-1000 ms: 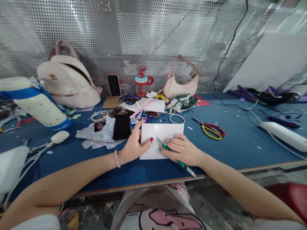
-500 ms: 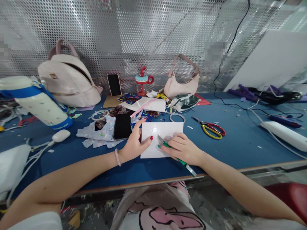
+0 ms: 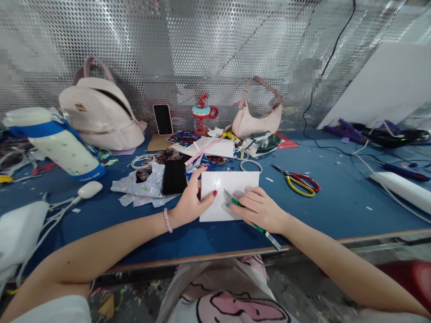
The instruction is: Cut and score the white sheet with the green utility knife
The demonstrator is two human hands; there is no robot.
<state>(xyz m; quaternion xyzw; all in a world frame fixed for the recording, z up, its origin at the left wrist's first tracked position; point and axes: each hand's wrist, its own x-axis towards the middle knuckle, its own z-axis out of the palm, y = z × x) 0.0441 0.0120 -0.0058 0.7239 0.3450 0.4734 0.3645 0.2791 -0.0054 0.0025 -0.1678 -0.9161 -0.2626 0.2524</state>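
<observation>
A white card (image 3: 222, 186) lies flat on the blue table (image 3: 336, 202) in front of me. My left hand (image 3: 190, 202) presses on the card's left edge, thumb and fingers spread over it. My right hand (image 3: 261, 208) is closed round a green-handled craft knife (image 3: 256, 224), whose blade tip rests on the card near its middle. The knife's rear end sticks out toward the table's front edge.
Red and yellow scissors (image 3: 299, 181) lie right of the card. A black phone (image 3: 174, 177) on patterned cloth, rings and paper scraps sit behind it. Two pale bags (image 3: 101, 116), a drink cup (image 3: 201, 119), a white and blue bottle (image 3: 60, 148) and cables (image 3: 387, 179) ring the table.
The knife blade has shifted slightly along the card. Both hands stay on the card; the view has drifted a little.
</observation>
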